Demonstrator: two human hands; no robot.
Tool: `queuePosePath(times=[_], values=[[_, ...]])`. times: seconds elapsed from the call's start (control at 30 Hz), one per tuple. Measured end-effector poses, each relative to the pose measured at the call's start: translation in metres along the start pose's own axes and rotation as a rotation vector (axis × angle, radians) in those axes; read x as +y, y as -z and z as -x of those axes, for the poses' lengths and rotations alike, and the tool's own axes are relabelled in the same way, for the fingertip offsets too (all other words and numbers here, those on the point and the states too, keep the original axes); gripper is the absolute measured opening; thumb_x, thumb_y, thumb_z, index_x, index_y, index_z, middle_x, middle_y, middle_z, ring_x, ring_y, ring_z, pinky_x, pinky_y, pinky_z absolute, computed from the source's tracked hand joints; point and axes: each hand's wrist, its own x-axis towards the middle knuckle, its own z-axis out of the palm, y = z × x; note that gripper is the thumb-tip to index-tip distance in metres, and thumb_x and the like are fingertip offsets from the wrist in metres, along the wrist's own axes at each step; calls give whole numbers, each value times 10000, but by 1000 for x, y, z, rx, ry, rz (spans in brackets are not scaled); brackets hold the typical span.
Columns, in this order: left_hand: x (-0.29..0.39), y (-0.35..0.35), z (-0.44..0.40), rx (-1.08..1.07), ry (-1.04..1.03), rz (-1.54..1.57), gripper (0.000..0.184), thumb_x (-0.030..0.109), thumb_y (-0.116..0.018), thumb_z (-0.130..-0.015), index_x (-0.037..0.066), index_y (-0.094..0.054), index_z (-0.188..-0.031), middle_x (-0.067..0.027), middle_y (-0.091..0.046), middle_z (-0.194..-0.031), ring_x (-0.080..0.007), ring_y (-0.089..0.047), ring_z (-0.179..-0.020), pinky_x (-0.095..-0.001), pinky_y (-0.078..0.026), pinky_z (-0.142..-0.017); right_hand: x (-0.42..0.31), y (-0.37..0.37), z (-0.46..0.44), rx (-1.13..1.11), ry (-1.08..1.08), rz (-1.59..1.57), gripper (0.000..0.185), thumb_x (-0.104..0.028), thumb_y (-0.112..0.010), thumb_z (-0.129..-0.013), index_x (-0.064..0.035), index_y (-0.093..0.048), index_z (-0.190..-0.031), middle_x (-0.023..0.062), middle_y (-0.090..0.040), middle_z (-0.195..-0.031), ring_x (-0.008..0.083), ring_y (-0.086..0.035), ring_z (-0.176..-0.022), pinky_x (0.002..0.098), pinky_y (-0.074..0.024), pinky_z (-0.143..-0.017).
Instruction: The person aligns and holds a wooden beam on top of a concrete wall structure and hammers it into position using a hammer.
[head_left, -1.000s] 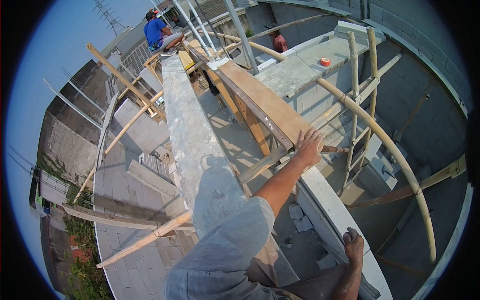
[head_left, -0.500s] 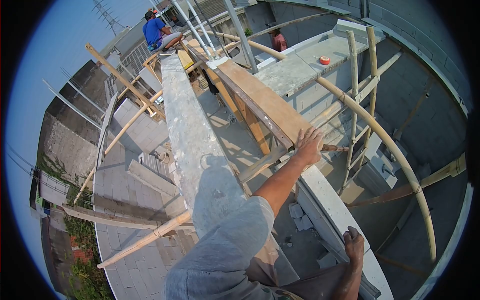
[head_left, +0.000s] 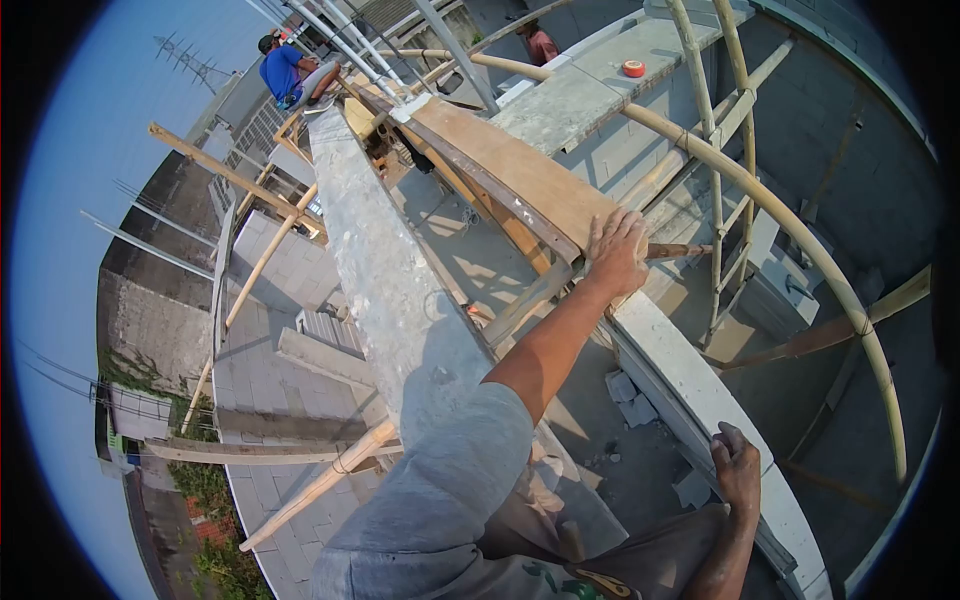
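While half-spread, left fingers [head_left: 614,230] atop wooden board's near end [head_left: 574,208]; right fingers [head_left: 733,440] half-curled, empty.

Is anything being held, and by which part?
The left hand lies on the near end of the brown board; whether gripped is unclear. The right hand holds nothing visible.

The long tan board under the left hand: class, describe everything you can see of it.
The board is long, flat and tan, and looks like plywood. A darker strip with white marks runs along its left edge. It slants away toward the upper left of the picture, broad face up. A whitish patch lies at its far end; the left hand rests over its near end. Its underside is hidden.
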Motion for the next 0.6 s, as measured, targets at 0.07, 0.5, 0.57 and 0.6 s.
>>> queuePosePath(times=[0.07,0.5,0.57,0.6], values=[[3,6,3,-3,-1,-13,726,219,-711,-683,113,-482,-1364,-52,-403,-1476,-249,-242,-1452,-558,-98,-1188,-22,9,5,-54,-32,-23,382,-153,-593,-900,64,-603,-1215,231,-698,-1022,316,-687,-963,371,-519,-855],[5,2,5,16,-11,-122,749,281,-660,-789,116,-376,-1462,-65,-386,-1516,-256,-274,-1448,-563,-125,-1184,-19,25,29,-66,4,-90,390,-169,-648,-903,58,-602,-1217,248,-685,-1051,353,-682,-999,405,-508,-904],[3,0,4,19,-15,-129,754,292,-662,-788,116,-373,-1461,-64,-385,-1515,-256,-273,-1448,-562,-124,-1184,-17,26,30,-64,14,-76,402,-192,-645,-911,60,-599,-1221,253,-682,-1059,359,-679,-1014,406,-507,-907],[4,1,3,11,-16,-134,750,297,-663,-787,115,-380,-1456,-64,-387,-1513,-256,-272,-1448,-561,-125,-1184,-17,27,30,-67,11,-86,406,-200,-644,-913,61,-598,-1222,255,-682,-1061,358,-679,-1016,407,-508,-907]])
